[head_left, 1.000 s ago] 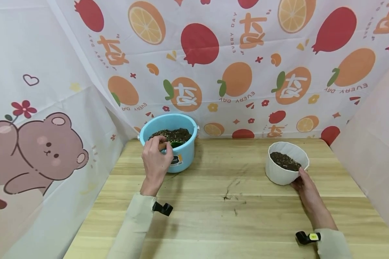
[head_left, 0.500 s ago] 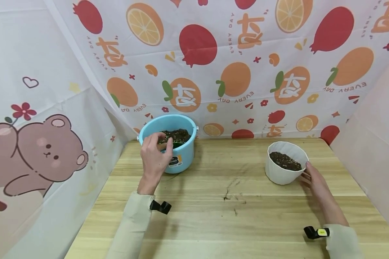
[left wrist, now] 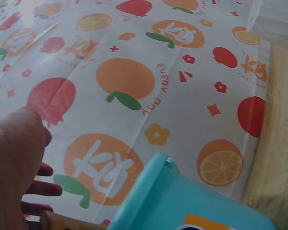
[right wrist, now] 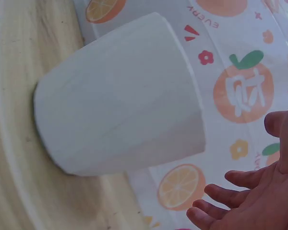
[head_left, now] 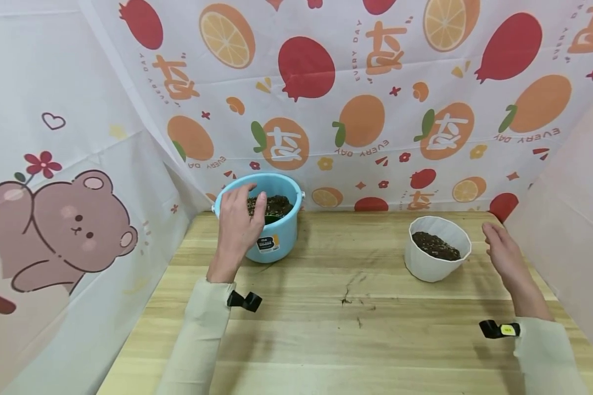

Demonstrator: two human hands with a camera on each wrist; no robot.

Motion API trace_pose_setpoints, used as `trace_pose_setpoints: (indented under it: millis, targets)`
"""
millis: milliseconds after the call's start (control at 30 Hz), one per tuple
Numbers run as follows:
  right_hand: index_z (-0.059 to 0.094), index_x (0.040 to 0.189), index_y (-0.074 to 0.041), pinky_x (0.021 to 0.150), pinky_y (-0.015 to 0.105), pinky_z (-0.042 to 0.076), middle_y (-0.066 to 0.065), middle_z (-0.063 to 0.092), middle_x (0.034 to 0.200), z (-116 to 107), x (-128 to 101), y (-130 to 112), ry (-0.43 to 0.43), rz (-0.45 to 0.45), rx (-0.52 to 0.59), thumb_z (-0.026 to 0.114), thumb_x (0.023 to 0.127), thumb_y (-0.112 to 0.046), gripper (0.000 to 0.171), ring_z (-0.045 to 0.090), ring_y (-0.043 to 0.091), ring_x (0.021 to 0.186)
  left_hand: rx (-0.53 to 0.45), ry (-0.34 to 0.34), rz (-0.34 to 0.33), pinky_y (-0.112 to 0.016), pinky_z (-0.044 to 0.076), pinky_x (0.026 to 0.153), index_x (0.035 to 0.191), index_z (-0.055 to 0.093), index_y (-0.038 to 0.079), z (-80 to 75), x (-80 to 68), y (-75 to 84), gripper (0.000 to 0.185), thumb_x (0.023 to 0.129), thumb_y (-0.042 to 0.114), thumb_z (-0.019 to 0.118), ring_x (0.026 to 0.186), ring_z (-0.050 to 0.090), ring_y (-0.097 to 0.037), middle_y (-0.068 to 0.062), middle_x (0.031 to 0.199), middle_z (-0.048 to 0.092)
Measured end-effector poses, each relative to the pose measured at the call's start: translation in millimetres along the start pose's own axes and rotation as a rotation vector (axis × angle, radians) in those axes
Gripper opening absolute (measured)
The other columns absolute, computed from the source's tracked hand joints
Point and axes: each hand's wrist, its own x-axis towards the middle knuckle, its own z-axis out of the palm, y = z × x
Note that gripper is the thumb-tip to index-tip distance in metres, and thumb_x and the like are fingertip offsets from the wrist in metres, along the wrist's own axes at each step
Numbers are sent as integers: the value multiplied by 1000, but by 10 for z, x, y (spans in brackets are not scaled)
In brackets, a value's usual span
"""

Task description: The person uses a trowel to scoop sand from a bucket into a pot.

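My left hand (head_left: pixel 238 225) hovers at the near left rim of a light blue bucket (head_left: pixel 287 237), thumb apart from the loosely bent fingers, holding nothing. Dark soil (head_left: pixel 278 204) fills part of the bucket. A green-bladed hand trowel (head_left: pixel 270 219) rests in it; its brown wooden handle (left wrist: pixel 69 222) sticks out beside my fingertips in the left wrist view. To the right, a white faceted flower pot (head_left: pixel 425 264) stands upright with dark soil (head_left: pixel 436 246) inside. My right hand (head_left: pixel 510 260) is apart from the pot, on its right, with relaxed, extended fingers (right wrist: pixel 228 196).
The wooden tabletop (head_left: pixel 321 340) has a few dark soil crumbs (head_left: pixel 346 300) near its middle. A fruit-print cloth (head_left: pixel 321 126) hangs right behind the bucket and pot. A bear-print cloth (head_left: pixel 79 236) closes the left side, and a pale cloth (head_left: pixel 573 208) the right.
My left hand has let go of the trowel handle, its fingers spreading apart. My right hand has released the pot and moved right and away from it.
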Motion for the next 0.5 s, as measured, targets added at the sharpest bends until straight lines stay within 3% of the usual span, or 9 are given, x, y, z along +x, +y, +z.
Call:
trace_pose_setpoints:
  millis: [67, 133, 233, 300, 500]
  targets:
    - [33, 154, -4, 87, 17, 38, 14, 42, 136, -7, 34, -50, 38, -39, -34, 30, 107, -53, 68, 42, 13, 120, 7, -34, -5, -55, 31, 121, 135, 59, -2, -3, 42, 33, 47, 107, 33, 47, 135, 50, -44, -24, 136, 63]
    - [36, 151, -3, 100, 29, 41, 15, 45, 139, 0, 71, -125, 44, -78, -51, 31, 107, -52, 66, 43, 17, 126, 20, -62, -5, -54, 28, 123, 139, 56, -2, -1, 86, 72, 48, 108, 33, 44, 139, 46, -44, -25, 140, 60]
    - [32, 154, 4, 121, 55, 30, 27, 36, 157, 43, 129, -251, 37, -136, -61, 31, 109, -47, 68, 34, 37, 146, 41, -100, 8, -55, 25, 125, 143, 52, -1, 13, 160, 152, 49, 109, 32, 41, 144, 40, -44, -25, 145, 55]
    - [24, 155, 11, 119, 70, 21, 38, 27, 158, 88, 174, -342, 5, -160, -57, 29, 109, -46, 73, 24, 55, 147, 55, -121, 18, -53, 22, 127, 146, 49, -1, 32, 208, 217, 50, 109, 32, 40, 147, 36, -42, -24, 148, 52]
    - [16, 160, 5, 118, 72, 23, 37, 23, 161, 244, 273, -585, -52, -153, -92, 29, 108, -51, 77, 24, 56, 148, 42, -136, 92, -50, 21, 129, 149, 46, 0, 213, 328, 455, 49, 109, 29, 40, 150, 35, -40, -22, 151, 50]
